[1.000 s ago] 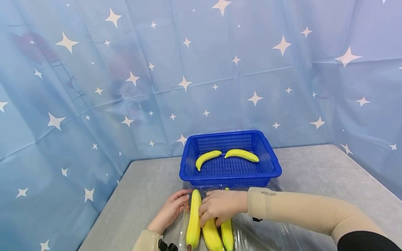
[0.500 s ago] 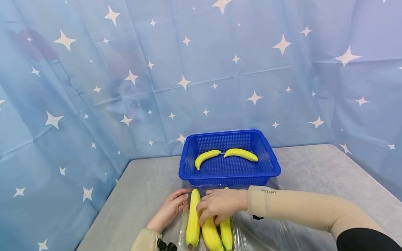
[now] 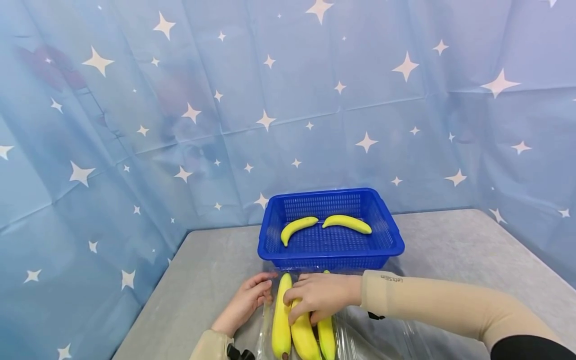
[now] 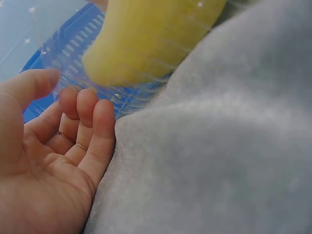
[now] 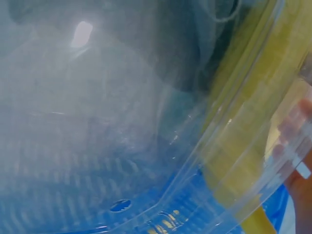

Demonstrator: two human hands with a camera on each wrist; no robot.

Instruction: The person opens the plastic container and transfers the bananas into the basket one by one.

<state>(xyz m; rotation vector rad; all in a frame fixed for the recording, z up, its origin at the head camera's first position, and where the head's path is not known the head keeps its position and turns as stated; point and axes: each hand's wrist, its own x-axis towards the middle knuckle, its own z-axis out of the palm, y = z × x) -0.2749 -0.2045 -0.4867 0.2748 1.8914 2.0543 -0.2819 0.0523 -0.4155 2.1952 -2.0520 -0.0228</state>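
Observation:
In the head view, three yellow bananas lie side by side on clear plastic: a left one, a middle one and a right one. My right hand reaches across from the right, its fingers curled round the middle banana and covering its upper part. To the left, my left hand touches the plastic's edge beside the left banana. The left wrist view shows that hand palm up with loosely bent fingers, below a banana. Plastic and banana fill the right wrist view; which hand shows at its edge is unclear.
A blue plastic basket stands just behind the bananas. In it lie a left banana and a right banana. The grey tabletop runs back to a blue star-patterned curtain.
My right hand has shifted slightly right, and the left banana with it. My left hand stays almost where it was. The basket shows no change.

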